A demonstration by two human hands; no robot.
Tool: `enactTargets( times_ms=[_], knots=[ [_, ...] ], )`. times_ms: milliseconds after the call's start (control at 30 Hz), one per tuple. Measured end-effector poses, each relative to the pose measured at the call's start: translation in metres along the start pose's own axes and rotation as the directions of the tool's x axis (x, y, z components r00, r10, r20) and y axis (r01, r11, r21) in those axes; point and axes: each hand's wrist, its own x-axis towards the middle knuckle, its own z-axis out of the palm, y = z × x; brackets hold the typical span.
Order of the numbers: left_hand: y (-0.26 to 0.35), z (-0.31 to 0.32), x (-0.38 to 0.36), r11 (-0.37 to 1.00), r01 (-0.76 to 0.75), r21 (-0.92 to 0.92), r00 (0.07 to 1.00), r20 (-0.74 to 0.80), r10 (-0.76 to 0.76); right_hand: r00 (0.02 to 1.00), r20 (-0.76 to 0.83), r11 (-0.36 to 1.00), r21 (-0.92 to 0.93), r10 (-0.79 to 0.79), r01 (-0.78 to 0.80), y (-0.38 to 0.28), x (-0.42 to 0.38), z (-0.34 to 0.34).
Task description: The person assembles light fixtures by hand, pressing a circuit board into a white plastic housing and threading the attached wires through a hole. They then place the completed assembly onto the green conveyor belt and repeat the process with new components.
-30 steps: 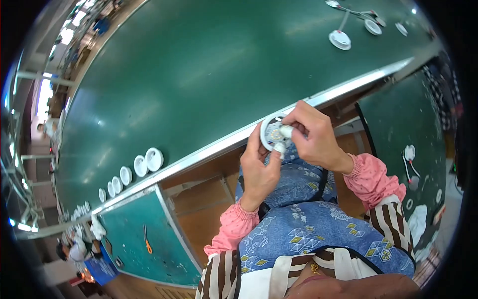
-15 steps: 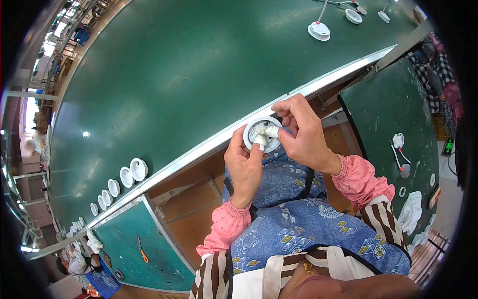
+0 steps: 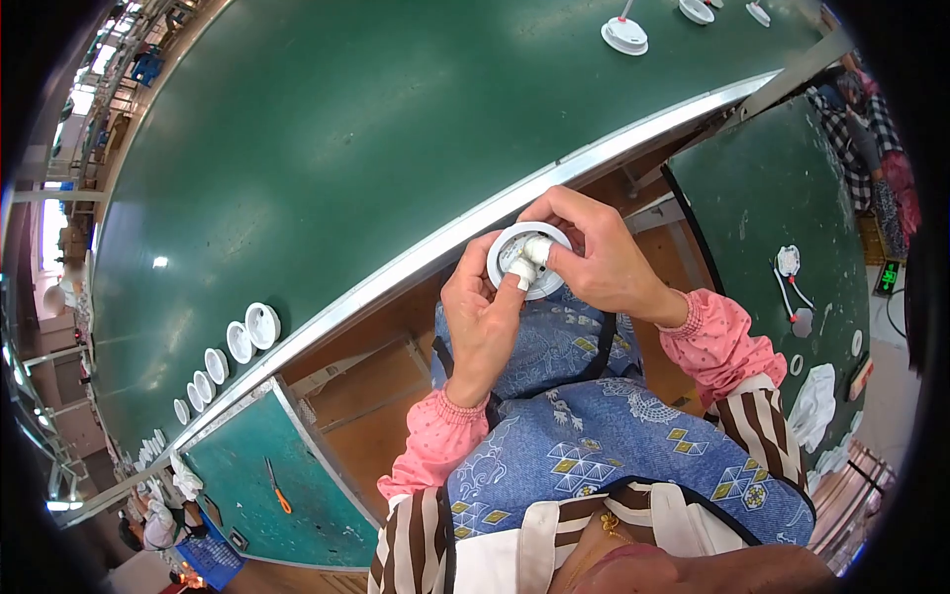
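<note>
Your left hand (image 3: 480,325) and right hand (image 3: 616,269) close their grip around the white dish (image 3: 521,230); press both wrapped thumbs (image 3: 536,249) evenly inside.

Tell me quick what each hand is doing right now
Left hand: closed on the rim of the round white fixture, thumb inside.
Right hand: holding the same fixture from the other side, thumb pressed inside.
</note>
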Motion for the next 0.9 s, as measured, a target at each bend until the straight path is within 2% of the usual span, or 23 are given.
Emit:
enactTargets(
  times_ms=[33, 233, 333, 433, 533, 567, 667, 733, 800, 833, 900],
  knots=[
    [0.004, 0.001, -0.002, 1.000, 0.020, 0.019, 1.000, -0.004, -0.020, 1.000, -0.005, 0.999, 0.033, 0.008, -0.007, 0.000, -0.001, 0.000],
    [-0.002, 0.004, -0.001, 0.995, -0.005, 0.101, 1.000, -0.020, 0.007, 0.997, -0.062, 0.989, -0.142, -0.046, 0.036, 0.002, -0.007, 0.003],
    [-0.003, 0.005, 0.006, 0.981, -0.028, 0.191, 1.000, 0.005, 0.027, 0.994, -0.108, 0.993, -0.116, -0.010, -0.003, 0.009, -0.007, 0.004],
    [-0.010, 0.000, 0.017, 0.959, -0.051, 0.279, 0.998, 0.046, 0.039, 0.993, -0.109, 0.998, 0.013, 0.054, -0.053, 0.014, -0.005, 0.002],
    [-0.003, 0.004, 0.017, 0.868, -0.205, 0.452, 0.978, 0.072, 0.194, 0.989, -0.135, 0.989, 0.142, 0.053, -0.033, 0.019, -0.006, 0.000],
    [-0.006, 0.002, 0.019, 0.717, -0.391, 0.577, 0.911, 0.131, 0.392, 0.984, -0.166, 0.984, 0.174, 0.060, -0.030, 0.018, -0.006, 0.000],
    [0.020, 0.017, 0.001, 0.673, -0.222, 0.705, 0.957, 0.024, 0.290, 0.970, -0.229, 0.968, 0.251, 0.081, -0.021, 0.014, -0.009, 0.002],
    [0.006, 0.020, -0.001, 0.863, -0.174, 0.475, 0.979, -0.008, 0.202, 0.970, -0.228, 0.960, 0.280, 0.086, -0.020, 0.013, -0.014, 0.003],
    [-0.009, 0.022, 0.001, 0.979, -0.110, 0.171, 0.991, -0.056, 0.121, 0.970, -0.225, 0.954, 0.299, 0.088, -0.017, 0.010, -0.017, 0.008],
    [-0.008, 0.025, -0.001, 0.980, -0.138, 0.145, 0.983, -0.098, 0.153, 0.970, -0.227, 0.952, 0.307, 0.089, -0.016, 0.009, -0.018, 0.010],
    [-0.006, 0.024, -0.002, 0.952, -0.188, 0.241, 0.971, -0.099, 0.217, 0.975, -0.219, 0.976, 0.204, -0.029, 0.074, 0.004, -0.019, 0.007]
  ],
)
